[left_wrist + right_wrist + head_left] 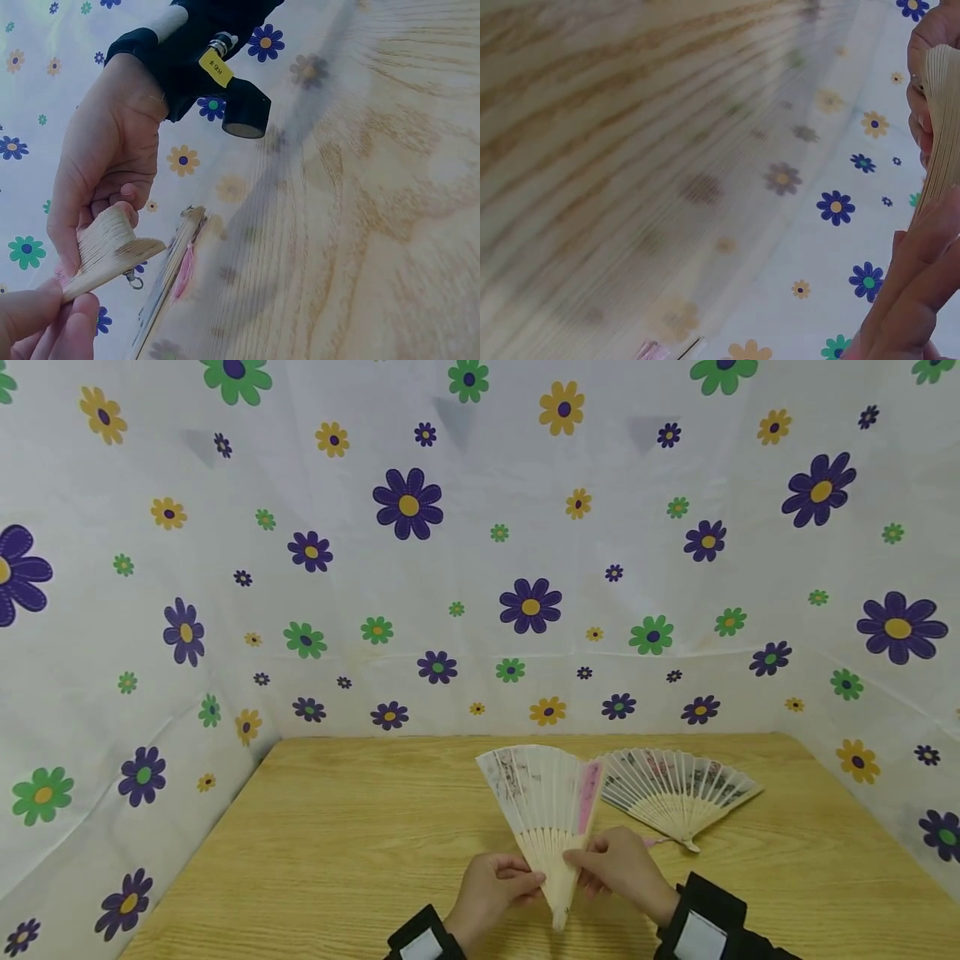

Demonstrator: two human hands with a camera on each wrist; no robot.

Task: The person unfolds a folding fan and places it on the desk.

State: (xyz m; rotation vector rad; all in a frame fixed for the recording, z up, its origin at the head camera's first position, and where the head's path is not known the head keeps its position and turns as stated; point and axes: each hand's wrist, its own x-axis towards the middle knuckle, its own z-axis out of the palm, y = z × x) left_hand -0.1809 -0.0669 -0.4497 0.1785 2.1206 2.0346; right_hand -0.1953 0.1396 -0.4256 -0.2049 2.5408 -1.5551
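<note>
Flower-cloth-walled (480,568) tabletop (360,843) booth

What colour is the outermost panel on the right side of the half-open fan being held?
Pink, on the half-open bamboo-ribbed paper fan; the head view shows it best.

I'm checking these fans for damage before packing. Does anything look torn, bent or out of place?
Nothing stands out. The partly opened bamboo folding fan with a pink edge is held upright by the left hand and right hand, its ribs even. The second, fully spread paper fan lies flat on the wooden table, apparently intact.
</note>
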